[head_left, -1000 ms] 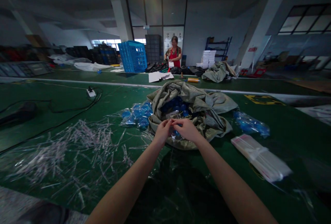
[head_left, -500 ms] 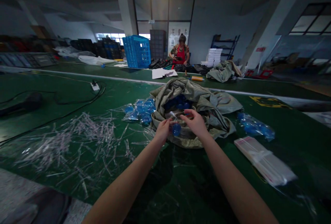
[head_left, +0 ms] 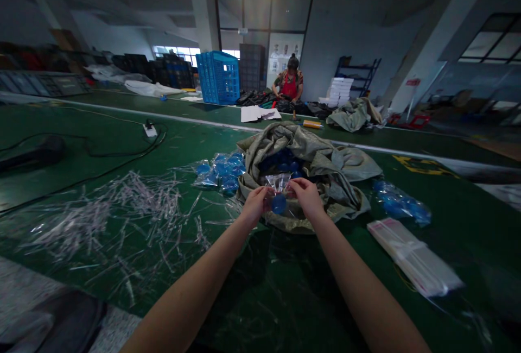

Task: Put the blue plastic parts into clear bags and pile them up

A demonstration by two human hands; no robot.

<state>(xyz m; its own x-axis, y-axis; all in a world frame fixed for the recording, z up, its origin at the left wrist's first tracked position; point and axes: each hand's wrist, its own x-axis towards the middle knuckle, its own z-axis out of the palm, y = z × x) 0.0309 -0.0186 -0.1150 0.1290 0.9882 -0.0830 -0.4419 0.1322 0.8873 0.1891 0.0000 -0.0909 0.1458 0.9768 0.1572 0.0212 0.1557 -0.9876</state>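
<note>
Between my hands hangs a clear plastic bag with a round blue piece (head_left: 279, 204) inside. My left hand (head_left: 257, 202) pinches the bag's left side, and my right hand (head_left: 304, 194) pinches its upper right side. Just beyond them lies a grey-green woven sack (head_left: 342, 165) with its mouth rolled open, and dark blue round pieces (head_left: 291, 165) show within it. On the left, bagged blue pieces (head_left: 222, 171) are heaped against the sack. Another clear pack of blue pieces (head_left: 401, 202) rests to the right.
Loose clear plastic strips (head_left: 134, 201) are scattered over the green table (head_left: 191, 138) at left. A bundle of flat clear bags (head_left: 415, 255) lies at right. Behind are a power strip (head_left: 150, 130), a blue crate (head_left: 218, 77) and a person in a red apron (head_left: 289, 87) across the table.
My right hand has closed its fingers on the bag's right side, where before they were spread. The bag is now stretched between both hands.
</note>
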